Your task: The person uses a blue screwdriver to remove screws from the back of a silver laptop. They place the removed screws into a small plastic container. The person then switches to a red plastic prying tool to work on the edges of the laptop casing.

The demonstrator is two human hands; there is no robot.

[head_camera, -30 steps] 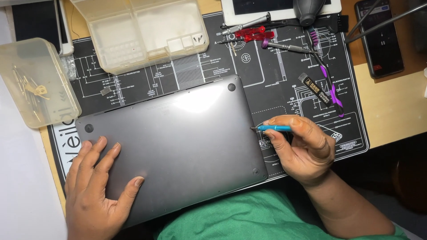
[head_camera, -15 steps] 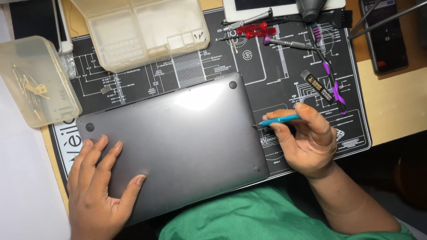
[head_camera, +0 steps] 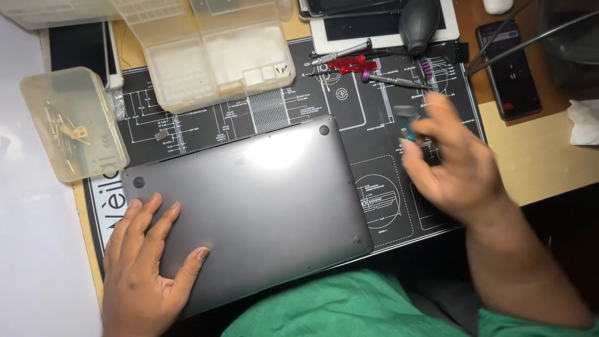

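Head view: the left hand (head_camera: pixel 146 262) lies spread flat on the grey laptop (head_camera: pixel 249 200), which rests underside up on the black mat (head_camera: pixel 387 206). The right hand (head_camera: pixel 452 165), blurred, pinches a blue screwdriver (head_camera: pixel 409 128) above the mat. Unscrewing seems underway; next needs precise tip seating.

A dark phone screen (head_camera: pixel 511 75) lies top right, beside a white-framed tablet screen (head_camera: pixel 374 19) at the top edge.
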